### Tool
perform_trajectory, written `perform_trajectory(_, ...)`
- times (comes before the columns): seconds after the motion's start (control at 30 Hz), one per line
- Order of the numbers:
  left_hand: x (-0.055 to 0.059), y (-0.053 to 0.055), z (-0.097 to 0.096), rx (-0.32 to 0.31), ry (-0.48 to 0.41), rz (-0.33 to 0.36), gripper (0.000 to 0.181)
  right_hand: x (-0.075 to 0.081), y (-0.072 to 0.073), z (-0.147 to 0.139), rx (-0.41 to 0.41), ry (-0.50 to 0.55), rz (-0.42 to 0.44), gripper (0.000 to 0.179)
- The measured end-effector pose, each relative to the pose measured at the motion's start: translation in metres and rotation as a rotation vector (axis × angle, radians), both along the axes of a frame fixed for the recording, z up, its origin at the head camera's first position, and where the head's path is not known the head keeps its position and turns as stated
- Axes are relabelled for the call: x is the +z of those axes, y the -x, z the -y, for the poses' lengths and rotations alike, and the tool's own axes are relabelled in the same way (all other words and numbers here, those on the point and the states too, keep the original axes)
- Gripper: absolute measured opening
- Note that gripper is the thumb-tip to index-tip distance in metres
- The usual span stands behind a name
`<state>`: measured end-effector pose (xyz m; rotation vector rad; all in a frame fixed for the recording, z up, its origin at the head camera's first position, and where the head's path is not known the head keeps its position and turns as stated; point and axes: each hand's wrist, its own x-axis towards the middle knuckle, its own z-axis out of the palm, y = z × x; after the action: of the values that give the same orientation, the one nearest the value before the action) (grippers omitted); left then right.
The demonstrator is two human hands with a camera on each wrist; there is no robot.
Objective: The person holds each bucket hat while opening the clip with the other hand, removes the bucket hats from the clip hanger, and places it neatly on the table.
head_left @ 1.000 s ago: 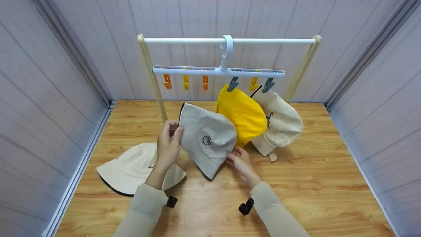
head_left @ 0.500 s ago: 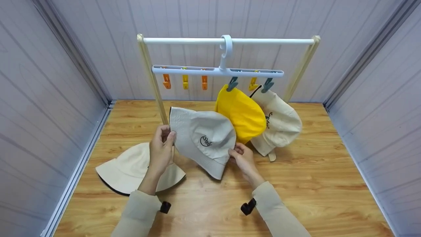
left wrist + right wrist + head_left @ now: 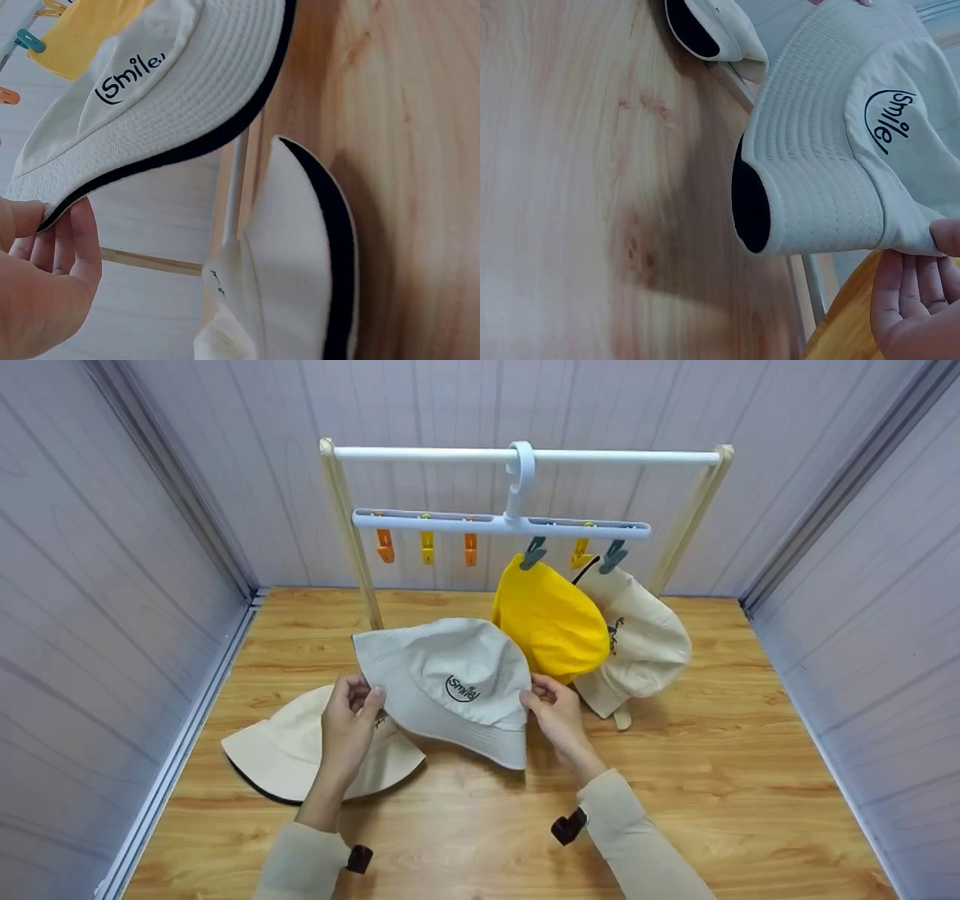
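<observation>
A light grey bucket hat (image 3: 480, 660) with a "Smile" print is held up between both hands, its crown upward and slightly tilted. My left hand (image 3: 351, 727) pinches the brim at its left end, thumb on top, as the left wrist view shows too. On the opposite side my right hand (image 3: 559, 716) pinches the hat's edge near the crown, fingers behind the cloth. The brim's dark underside shows in the right wrist view. Partly behind my left forearm, a cream bucket hat (image 3: 281, 735) with black lining lies on the wooden table (image 3: 712, 810).
Behind stands a rack with a white rail (image 3: 615, 457). From it hangs a clip hanger (image 3: 427, 520) with several coloured clips. A yellow hat (image 3: 551, 619) and a cream hat (image 3: 637, 637) hang on its right side. Panel walls (image 3: 862, 585) enclose the table.
The grey hat has turned from its brim pointing left to crown up, its print now nearly level. My left hand has moved down and left; my right hand has risen slightly.
</observation>
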<state>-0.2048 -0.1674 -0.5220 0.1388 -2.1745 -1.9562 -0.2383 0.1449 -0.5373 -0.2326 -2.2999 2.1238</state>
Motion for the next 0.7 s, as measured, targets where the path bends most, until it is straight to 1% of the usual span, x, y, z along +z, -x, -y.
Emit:
perform_trajectory(0.2, -0.008, -0.012, 0.004, 0.012, -0.035, 0.074, 0.019, 0.006, 0.002, 0.001, 0.024, 0.011, 0.009, 0.039)
perform_trajectory(0.33, -0.009, -0.015, 0.005, 0.023, -0.035, 0.116, 0.019, 0.010, 0.005, 0.002, 0.040, -0.001, 0.013, 0.037)
perform_trajectory(0.53, -0.013, -0.022, 0.009, 0.023, -0.043, 0.199, 0.022, 0.009, 0.009, 0.006, 0.070, -0.047, 0.009, 0.037)
perform_trajectory(0.7, -0.018, -0.028, 0.014, 0.017, -0.033, 0.240, 0.024, 0.008, 0.012, 0.010, 0.090, -0.084, -0.009, 0.035)
